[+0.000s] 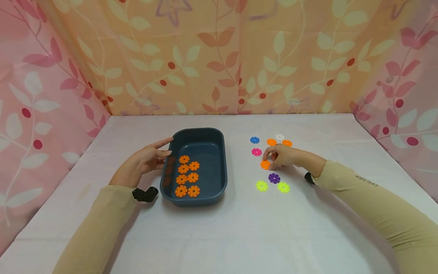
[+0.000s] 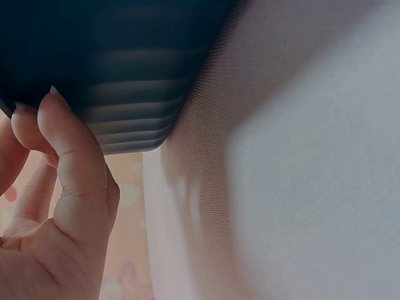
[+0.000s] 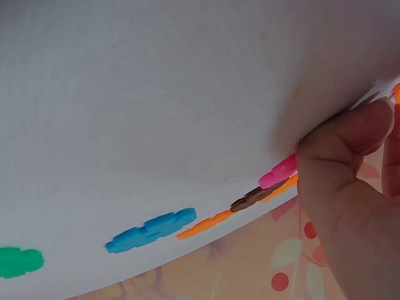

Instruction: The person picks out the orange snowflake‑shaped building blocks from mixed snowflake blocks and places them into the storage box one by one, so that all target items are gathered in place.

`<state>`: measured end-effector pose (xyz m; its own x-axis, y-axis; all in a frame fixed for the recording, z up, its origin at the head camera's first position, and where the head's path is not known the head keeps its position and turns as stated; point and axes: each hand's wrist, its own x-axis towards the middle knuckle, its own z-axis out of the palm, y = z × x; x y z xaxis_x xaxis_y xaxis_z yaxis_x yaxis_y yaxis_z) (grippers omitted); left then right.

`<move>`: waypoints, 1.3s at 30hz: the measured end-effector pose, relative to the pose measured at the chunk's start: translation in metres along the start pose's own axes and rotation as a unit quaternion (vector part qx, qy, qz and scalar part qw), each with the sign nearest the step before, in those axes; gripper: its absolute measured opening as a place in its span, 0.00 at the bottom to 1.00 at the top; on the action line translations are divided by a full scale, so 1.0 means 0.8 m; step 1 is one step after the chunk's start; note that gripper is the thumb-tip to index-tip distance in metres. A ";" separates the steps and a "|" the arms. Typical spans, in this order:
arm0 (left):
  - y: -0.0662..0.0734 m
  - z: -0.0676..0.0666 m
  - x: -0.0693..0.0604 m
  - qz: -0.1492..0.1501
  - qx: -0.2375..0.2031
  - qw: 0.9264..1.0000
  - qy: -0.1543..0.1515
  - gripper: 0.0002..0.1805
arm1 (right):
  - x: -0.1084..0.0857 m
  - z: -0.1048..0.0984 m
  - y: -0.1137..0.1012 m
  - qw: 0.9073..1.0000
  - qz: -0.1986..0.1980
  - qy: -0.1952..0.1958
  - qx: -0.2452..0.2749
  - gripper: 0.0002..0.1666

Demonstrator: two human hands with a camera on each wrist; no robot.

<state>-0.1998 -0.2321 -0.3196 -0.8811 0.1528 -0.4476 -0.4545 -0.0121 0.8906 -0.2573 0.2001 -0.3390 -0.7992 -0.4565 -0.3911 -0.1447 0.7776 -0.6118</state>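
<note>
My left hand (image 1: pixel 147 160) touches the left side of a dark blue rectangular basin (image 1: pixel 221 167), its fingertips against the wall near the rim. In the left wrist view, the thumb and fingers (image 2: pixel 78 156) lie against the basin's ribbed outside. Several orange notched plastic discs (image 1: pixel 184 159) lie inside the basin, towards its left and near side. To the right, my right hand (image 1: pixel 284 156) pinches an orange notched disc (image 1: pixel 265 164) just at the table. Only a sliver of that disc (image 3: pixel 397 94) shows by the fingertips in the right wrist view.
Around the right hand lie a blue disc (image 1: pixel 254 140), a pink disc (image 1: pixel 256 152), a white disc (image 1: pixel 280 137), a purple disc (image 1: pixel 274 178), two yellow discs (image 1: pixel 262 186) and more orange discs (image 1: pixel 272 142). The right wrist view also shows green (image 3: pixel 19 262) and brown discs (image 3: pixel 253 199).
</note>
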 end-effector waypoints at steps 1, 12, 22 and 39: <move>0.000 0.000 0.000 0.000 -0.001 1.000 0.000 0.38 | 0.000 0.000 -0.001 1.000 -0.001 0.001 0.002 0.15; -0.002 -0.001 0.002 0.001 -0.006 1.000 0.004 0.38 | -0.004 0.001 -0.007 0.999 0.007 0.018 0.046 0.11; -0.002 0.000 0.002 0.002 -0.010 1.000 0.008 0.37 | -0.015 -0.004 -0.025 0.998 0.024 -0.008 0.057 0.10; -0.002 -0.001 0.003 0.005 -0.007 1.000 0.005 0.38 | -0.017 -0.025 -0.059 0.994 -0.015 -0.009 0.108 0.16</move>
<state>-0.2009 -0.2325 -0.3223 -0.8866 0.1430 -0.4399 -0.4480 -0.0282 0.8936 -0.2510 0.1784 -0.2909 -0.7852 -0.4872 -0.3822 -0.0373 0.6534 -0.7561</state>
